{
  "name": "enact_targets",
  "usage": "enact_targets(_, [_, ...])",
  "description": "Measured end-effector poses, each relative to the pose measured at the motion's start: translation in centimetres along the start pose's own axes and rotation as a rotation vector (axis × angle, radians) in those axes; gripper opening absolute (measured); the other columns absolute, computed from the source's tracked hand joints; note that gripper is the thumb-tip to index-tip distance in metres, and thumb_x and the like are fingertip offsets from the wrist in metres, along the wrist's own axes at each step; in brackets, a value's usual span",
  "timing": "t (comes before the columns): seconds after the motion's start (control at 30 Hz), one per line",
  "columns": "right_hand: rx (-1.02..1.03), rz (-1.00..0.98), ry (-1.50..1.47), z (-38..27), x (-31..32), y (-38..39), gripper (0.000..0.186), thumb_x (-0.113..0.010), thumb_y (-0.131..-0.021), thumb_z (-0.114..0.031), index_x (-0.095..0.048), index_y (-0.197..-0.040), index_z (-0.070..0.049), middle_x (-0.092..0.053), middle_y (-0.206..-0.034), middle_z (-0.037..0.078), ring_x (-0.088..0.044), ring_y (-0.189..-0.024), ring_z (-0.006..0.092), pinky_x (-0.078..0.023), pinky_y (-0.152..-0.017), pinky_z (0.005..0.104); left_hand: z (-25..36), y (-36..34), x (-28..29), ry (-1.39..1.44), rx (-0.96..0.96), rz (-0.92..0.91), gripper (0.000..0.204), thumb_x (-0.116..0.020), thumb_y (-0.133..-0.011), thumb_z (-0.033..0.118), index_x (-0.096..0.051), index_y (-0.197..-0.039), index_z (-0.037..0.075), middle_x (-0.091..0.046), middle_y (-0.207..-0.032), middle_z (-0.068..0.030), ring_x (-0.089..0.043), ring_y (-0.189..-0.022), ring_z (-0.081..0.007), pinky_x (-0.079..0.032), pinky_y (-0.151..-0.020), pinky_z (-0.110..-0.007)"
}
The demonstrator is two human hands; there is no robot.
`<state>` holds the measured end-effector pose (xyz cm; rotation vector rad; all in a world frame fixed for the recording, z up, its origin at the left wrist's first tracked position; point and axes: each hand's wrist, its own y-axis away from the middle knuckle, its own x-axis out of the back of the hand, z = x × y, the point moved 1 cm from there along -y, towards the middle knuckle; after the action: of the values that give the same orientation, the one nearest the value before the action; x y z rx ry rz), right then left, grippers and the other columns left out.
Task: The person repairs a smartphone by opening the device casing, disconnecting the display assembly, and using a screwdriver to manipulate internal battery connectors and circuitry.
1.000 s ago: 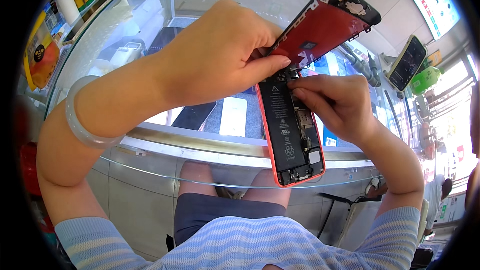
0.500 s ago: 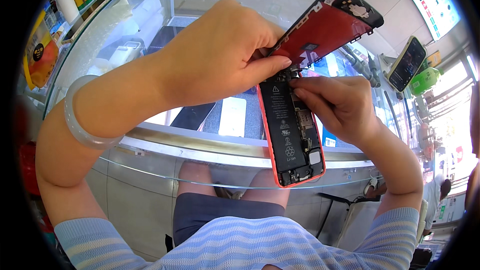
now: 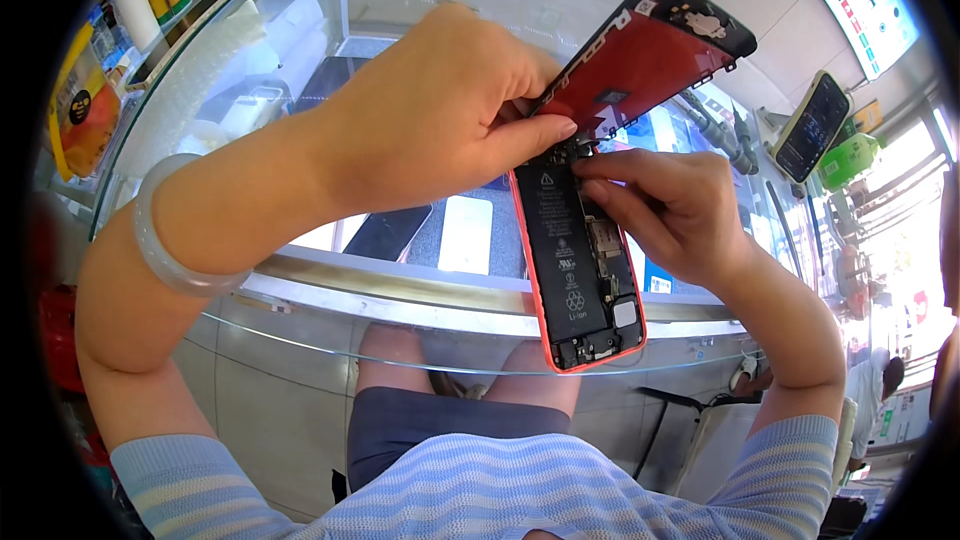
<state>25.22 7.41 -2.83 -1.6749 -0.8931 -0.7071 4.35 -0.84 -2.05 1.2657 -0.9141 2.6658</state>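
Observation:
An opened phone body (image 3: 580, 260) with a coral-red rim lies over the glass counter's front edge, its black battery and inner parts bare. From its far end the screen assembly (image 3: 640, 80) tilts up, red on its inner side. My left hand (image 3: 490, 90) is closed on the lower left edge of that screen, thumb in front. My right hand (image 3: 670, 200) has thumb and index finger pinched at the upper part of the phone body, by the battery's top right corner. Whatever lies between those fingertips is hidden.
Under the counter's glass (image 3: 420, 300) lie several phones and boxes. Another phone (image 3: 812, 127) stands upright at the right, beside a green bottle (image 3: 850, 162). A yellow pouch (image 3: 80, 115) and a white roll (image 3: 135, 10) are at the far left.
The screen assembly has come slightly lower and to the left, and the phone body has shifted a little left with it. Both hands keep nearly the same grip.

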Motion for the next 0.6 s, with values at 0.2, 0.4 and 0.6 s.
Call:
enact_targets(0.2, [-0.115,0.139,-0.033,-0.4,1.0,0.3,0.012,-0.067,-0.082,0.002,-0.069,-0.093,-0.002,-0.063,-0.061,0.006,-0.059,-0.051,0.0086,-0.044,-0.048,0.0210,0.0,0.0,0.0,-0.026,-0.010,0.014,0.010,-0.066,-0.085,0.006,-0.070,-0.087,-0.003,-0.068,-0.070,-0.0132,-0.063,-0.058,-0.0142,-0.049,-0.057,-0.025])
enact_targets(0.4, [-0.018,0.115,-0.043,0.1,0.5,0.1,0.015,-0.066,-0.080,0.003,-0.069,-0.094,-0.001,-0.062,-0.061,0.006,-0.059,-0.050,0.0109,-0.043,-0.046,0.0225,-0.1,0.1,0.0,-0.028,-0.035,0.012,0.011,-0.067,-0.085,0.007,-0.070,-0.088,-0.003,-0.068,-0.071,-0.0132,-0.064,-0.059,-0.0154,-0.049,-0.057,-0.025])
enact_targets(0.6, [0.012,0.001,-0.055,0.2,0.7,0.2,0.016,-0.064,-0.074,0.004,-0.070,-0.088,-0.001,-0.061,-0.061,0.007,-0.060,-0.049,0.0144,-0.044,-0.044,0.0248,-0.1,0.1,0.1,-0.050,-0.039,0.006,0.011,-0.068,-0.084,0.008,-0.070,-0.088,-0.003,-0.068,-0.071,-0.0133,-0.064,-0.059,-0.0160,-0.050,-0.058,-0.025])
